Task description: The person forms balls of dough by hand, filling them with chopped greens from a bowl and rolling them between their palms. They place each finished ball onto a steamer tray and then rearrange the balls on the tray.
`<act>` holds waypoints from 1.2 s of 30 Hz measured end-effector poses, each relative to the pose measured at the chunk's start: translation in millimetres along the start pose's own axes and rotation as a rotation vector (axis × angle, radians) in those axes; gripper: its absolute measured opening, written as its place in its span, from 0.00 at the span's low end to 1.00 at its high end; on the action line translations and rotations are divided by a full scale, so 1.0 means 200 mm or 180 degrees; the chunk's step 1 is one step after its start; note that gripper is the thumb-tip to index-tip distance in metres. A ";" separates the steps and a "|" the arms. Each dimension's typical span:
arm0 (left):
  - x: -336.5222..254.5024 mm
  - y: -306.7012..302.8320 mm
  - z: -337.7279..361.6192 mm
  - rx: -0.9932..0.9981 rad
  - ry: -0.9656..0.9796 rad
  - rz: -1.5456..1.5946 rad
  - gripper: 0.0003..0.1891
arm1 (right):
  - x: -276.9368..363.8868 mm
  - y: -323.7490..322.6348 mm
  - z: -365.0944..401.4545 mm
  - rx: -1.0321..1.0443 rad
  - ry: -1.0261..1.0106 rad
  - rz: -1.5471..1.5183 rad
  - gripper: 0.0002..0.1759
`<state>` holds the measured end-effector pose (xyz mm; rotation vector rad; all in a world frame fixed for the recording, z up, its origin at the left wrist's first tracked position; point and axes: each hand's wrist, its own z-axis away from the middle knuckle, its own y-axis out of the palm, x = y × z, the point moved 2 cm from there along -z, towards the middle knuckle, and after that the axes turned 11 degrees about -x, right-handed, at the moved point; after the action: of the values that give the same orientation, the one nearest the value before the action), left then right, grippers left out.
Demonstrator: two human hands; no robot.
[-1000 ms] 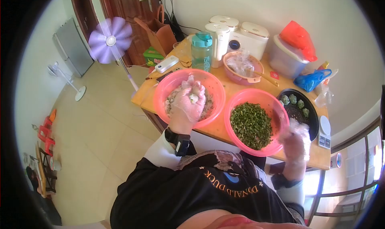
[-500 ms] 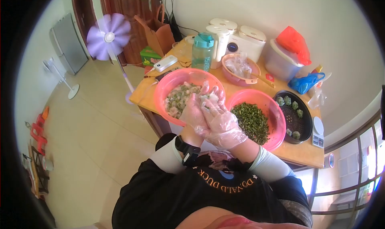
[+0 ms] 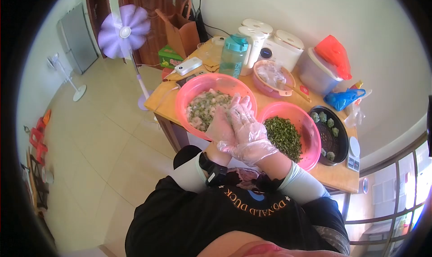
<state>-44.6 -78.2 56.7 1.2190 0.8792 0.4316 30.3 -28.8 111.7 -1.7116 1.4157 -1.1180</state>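
Both my hands wear clear plastic gloves and press together over the near right rim of the left pink basin (image 3: 183, 95). My left hand (image 3: 220, 129) lies against my right hand (image 3: 252, 133), palms facing. Whatever is between them is hidden. In the left basin is a pale mixture with green bits (image 3: 202, 108). Beside my right hand stands another pink basin (image 3: 312, 142), holding chopped greens (image 3: 283, 138). A round black pan (image 3: 330, 135) at the right holds several greenish-white balls (image 3: 330, 122).
On the wooden table (image 3: 333, 178) stand a teal bottle (image 3: 232, 57), a small pink basket (image 3: 288, 89), a white appliance (image 3: 283, 50), a lidded tub (image 3: 317, 72), a blue bag (image 3: 344, 98) and a scale (image 3: 353, 153). A purple fan (image 3: 124, 32) stands at left.
My hands have closed together more, and the pale mixture seen between them before is now hidden. The view has shifted slightly.
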 end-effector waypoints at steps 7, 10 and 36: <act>0.04 -0.11 -0.05 0.0034 -0.0461 0.0799 0.35 | 0.01 -0.01 -0.03 0.0438 -0.0014 -0.0020 0.60; 0.00 -0.15 -0.02 0.0465 0.0297 -0.0118 0.33 | -0.06 0.00 -0.04 0.0700 0.0128 -0.0128 0.53; -0.07 -0.05 0.09 0.0496 -0.0397 0.0380 0.35 | 0.00 -0.09 -0.15 0.0025 -0.0147 -0.0040 0.54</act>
<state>-41.5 -102.5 52.9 1.4316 0.7460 0.3834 11.1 -23.4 140.6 -1.7321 1.3726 -1.0826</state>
